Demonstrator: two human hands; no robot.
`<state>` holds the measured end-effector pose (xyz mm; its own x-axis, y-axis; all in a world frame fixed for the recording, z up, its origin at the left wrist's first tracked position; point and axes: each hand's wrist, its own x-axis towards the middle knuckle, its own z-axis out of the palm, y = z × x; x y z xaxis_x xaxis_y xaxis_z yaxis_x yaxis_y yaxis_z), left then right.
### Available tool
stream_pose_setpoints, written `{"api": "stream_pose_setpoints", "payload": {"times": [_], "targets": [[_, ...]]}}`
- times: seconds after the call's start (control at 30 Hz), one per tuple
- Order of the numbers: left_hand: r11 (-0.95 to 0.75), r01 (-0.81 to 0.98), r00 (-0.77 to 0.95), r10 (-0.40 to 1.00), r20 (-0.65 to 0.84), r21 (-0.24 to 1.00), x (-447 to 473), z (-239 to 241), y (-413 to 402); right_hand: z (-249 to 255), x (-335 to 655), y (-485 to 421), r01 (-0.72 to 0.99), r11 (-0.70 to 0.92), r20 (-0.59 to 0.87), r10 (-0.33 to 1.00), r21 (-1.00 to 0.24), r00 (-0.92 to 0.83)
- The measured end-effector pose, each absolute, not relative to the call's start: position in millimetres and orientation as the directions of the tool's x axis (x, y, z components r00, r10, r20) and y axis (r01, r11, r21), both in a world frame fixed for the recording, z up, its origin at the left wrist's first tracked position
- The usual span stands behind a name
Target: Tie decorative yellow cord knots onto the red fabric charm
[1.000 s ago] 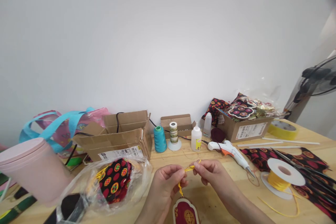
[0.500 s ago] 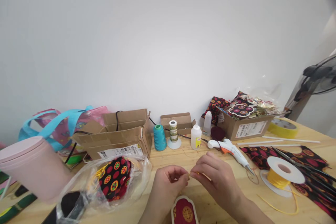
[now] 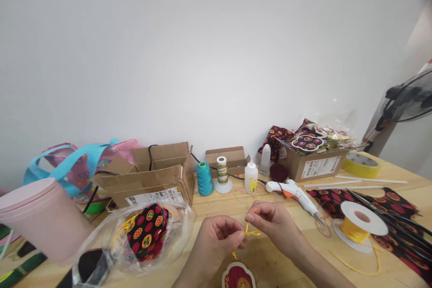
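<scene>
When it's this fiddly, pinch close

Since it's all fingertip work, grip matters most. The left hand [image 3: 219,240] has thumb and forefinger pinched together on the yellow cord [image 3: 247,225], and the right hand [image 3: 275,220] nips a strand of it slightly higher, just right of the left fingertips. A small loop [image 3: 255,233] pokes out below the right fingertips. The red-and-cream pendant [image 3: 233,275] sits just below the left fingers, under a short length of the same cord; can't tell whether it hangs free or touches the wooden table [image 3: 218,205].

Looks to me like a bit of tying, though the left fingers hide part of it. I'd plant the left pinch right where the strands meet, then draw the right strand slowly and straight away from it, so the loop doesn't collapse or twist. Go easy on the tension: one jerk and it'd probably set crooked. I'd also not let the pendant spin below your fingers, since that'd likely wind the cord up.
</scene>
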<state>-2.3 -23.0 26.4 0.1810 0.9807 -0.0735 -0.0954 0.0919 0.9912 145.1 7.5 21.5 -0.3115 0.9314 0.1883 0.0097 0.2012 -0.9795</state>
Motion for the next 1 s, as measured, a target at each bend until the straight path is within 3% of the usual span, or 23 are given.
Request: {"api": "stream_pose_setpoints", "payload": {"times": [0.27,0.5,0.8,1.0], "targets": [[0.157,-0.245,0.106,0.985,-0.134,0.957,-2.8,27.1,-21.7,17.9,141.1,6.7,0.1,0.242,0.199,0.927,-0.965,-0.318],[0.131,-0.433,0.05,0.991,-0.121,0.892,-6.6,24.8,-18.9,12.9,137.5,-1.0,0.295,0.552,0.442,0.82,-0.78,-0.365],[0.13,-0.257,-0.061,0.987,-0.15,0.958,-2.1,28.4,-18.9,18.0,142.3,-0.9,0.374,0.51,0.45,0.86,-0.775,-0.241],[0.204,-0.21,0.05,0.979,-0.198,0.956,1.1,30.8,-22.6,21.2,142.7,0.3,0.35,0.5,0.429,0.864,-0.792,-0.264]]}}
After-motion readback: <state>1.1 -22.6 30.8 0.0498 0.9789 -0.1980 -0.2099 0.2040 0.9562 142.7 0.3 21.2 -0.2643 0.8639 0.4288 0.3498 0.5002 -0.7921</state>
